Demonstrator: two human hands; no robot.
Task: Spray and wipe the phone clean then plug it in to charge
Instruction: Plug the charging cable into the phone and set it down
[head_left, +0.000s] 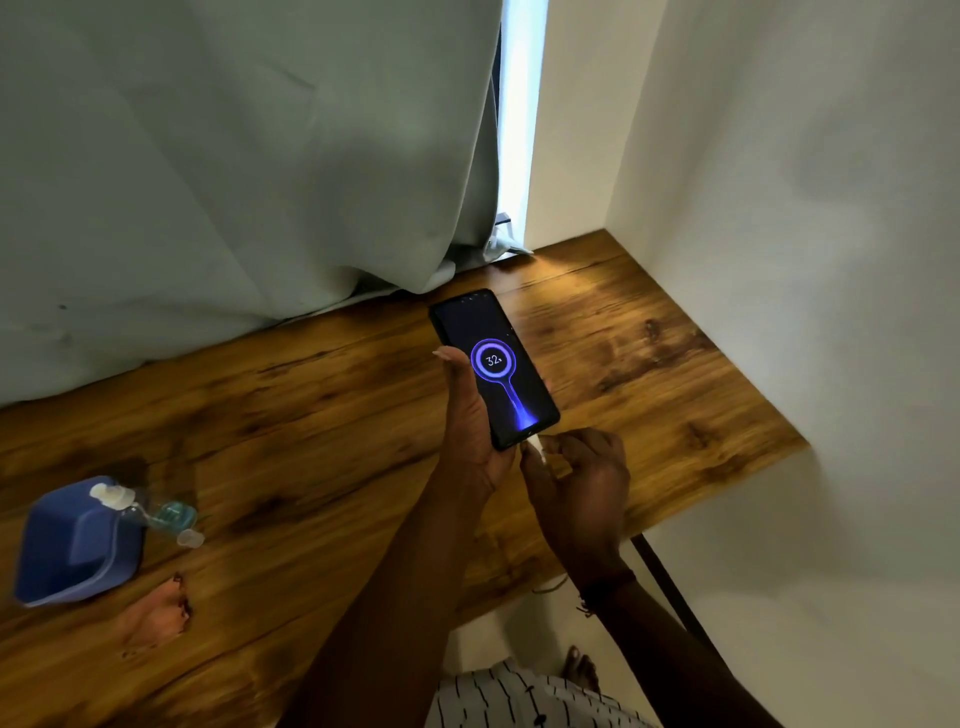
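A black phone is held above the wooden table, its screen lit with a blue charging ring that reads 32. My left hand grips the phone from its left side, thumb along the edge. My right hand pinches the white charger plug, which sits at the phone's bottom port. A small clear spray bottle lies on its side at the table's left, its cap off beside it.
A blue tub rests next to the spray bottle. A worn, chipped patch marks the table front. A pale curtain hangs behind the table, and white walls close in on the right. A dark table leg descends below the edge.
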